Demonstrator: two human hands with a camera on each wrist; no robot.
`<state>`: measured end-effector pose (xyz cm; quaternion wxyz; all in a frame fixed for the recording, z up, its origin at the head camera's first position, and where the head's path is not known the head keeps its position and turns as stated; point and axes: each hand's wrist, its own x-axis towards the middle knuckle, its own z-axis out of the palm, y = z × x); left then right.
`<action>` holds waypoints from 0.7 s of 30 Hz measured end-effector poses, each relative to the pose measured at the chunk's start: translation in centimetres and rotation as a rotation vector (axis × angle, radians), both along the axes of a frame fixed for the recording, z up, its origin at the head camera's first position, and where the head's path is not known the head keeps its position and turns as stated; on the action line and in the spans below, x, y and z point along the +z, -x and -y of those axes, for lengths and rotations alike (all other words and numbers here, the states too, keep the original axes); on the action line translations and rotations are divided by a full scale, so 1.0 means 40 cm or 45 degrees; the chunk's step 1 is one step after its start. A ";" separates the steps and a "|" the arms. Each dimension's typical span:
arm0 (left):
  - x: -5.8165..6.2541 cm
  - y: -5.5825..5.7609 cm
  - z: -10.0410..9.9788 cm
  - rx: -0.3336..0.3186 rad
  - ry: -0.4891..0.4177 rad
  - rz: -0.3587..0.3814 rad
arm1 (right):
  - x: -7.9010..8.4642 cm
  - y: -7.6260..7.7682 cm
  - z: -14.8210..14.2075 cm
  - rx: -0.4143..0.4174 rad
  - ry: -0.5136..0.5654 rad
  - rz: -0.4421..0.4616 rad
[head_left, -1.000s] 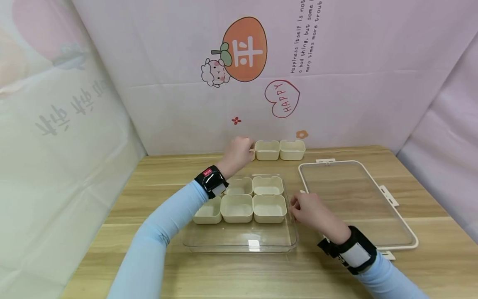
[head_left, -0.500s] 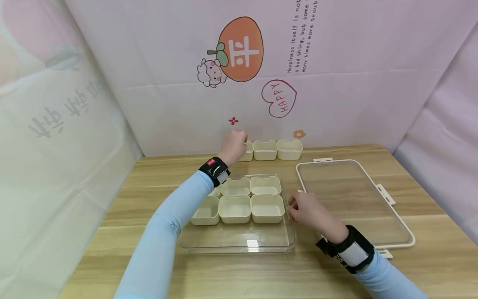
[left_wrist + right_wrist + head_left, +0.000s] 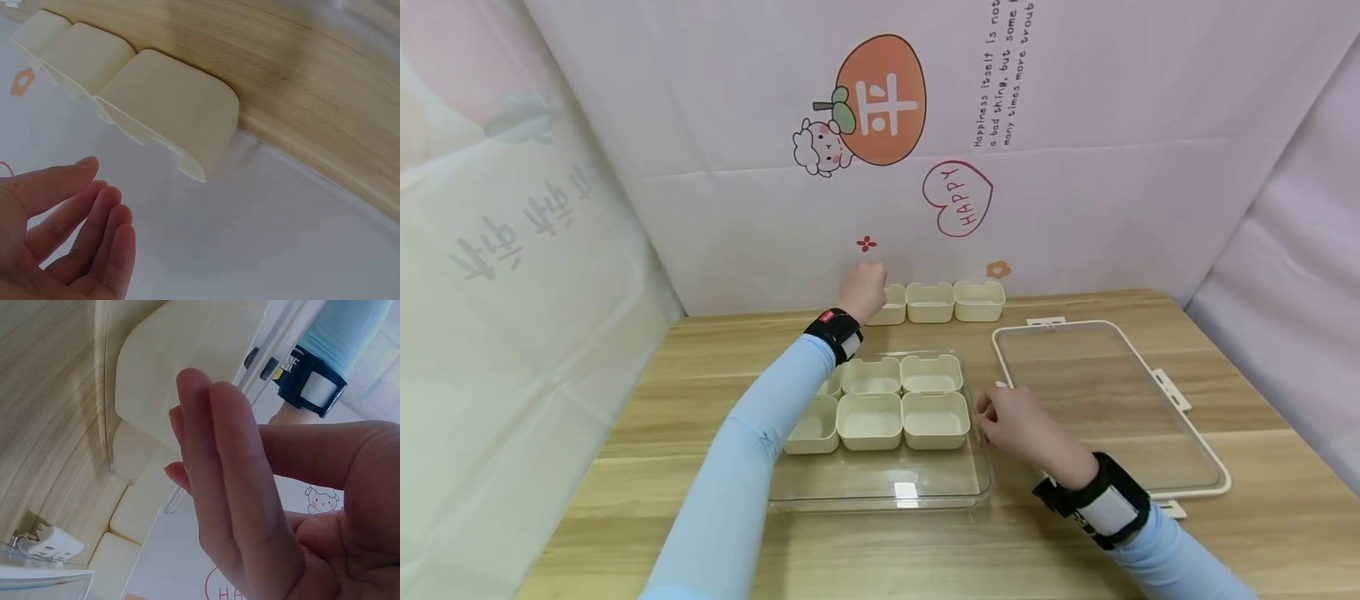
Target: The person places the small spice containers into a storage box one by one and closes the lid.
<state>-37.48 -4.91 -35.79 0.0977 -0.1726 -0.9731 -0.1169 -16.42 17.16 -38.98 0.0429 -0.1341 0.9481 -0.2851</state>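
Observation:
At the back, my left hand [image 3: 862,289] hovers beside the leftmost of three cream bins [image 3: 887,305] standing in a row. In the left wrist view the fingers [image 3: 119,244] are loosely bent, with nothing between them and the thumb, apart from the nearest bin [image 3: 175,103]. My right hand [image 3: 1018,425] stays beside the right wall of a clear tray [image 3: 880,502], its fingers loosely bent. In the right wrist view I see nothing between its fingers; whether they touch the tray's rim is unclear. Several cream bins [image 3: 869,421] sit in the tray in two rows; my left arm hides some.
A clear lid with a white frame [image 3: 1108,408] and side latches lies on the wooden table [image 3: 880,554] to the right. A printed cloth [image 3: 737,217] hangs behind the table's back edge. Between tray and back row lies bare tabletop [image 3: 925,335].
My left hand has moved left along the back row, so the leftmost bin there now shows more. The right hand stays beside the tray, and the view shifts slightly.

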 end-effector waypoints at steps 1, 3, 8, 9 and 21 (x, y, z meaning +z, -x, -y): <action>-0.002 0.003 0.002 -0.003 0.016 0.002 | 0.000 0.001 0.001 0.001 0.002 0.001; -0.007 0.008 0.006 -0.008 0.054 0.007 | 0.000 0.002 0.002 0.002 0.000 0.003; -0.017 0.017 0.012 -0.037 0.175 0.055 | 0.002 0.002 0.005 0.003 0.006 0.019; -0.020 0.019 0.012 -0.048 0.201 0.062 | 0.003 0.001 0.005 0.003 0.010 0.021; -0.065 0.053 0.012 -0.149 0.380 0.067 | 0.002 0.000 0.005 -0.007 0.015 0.028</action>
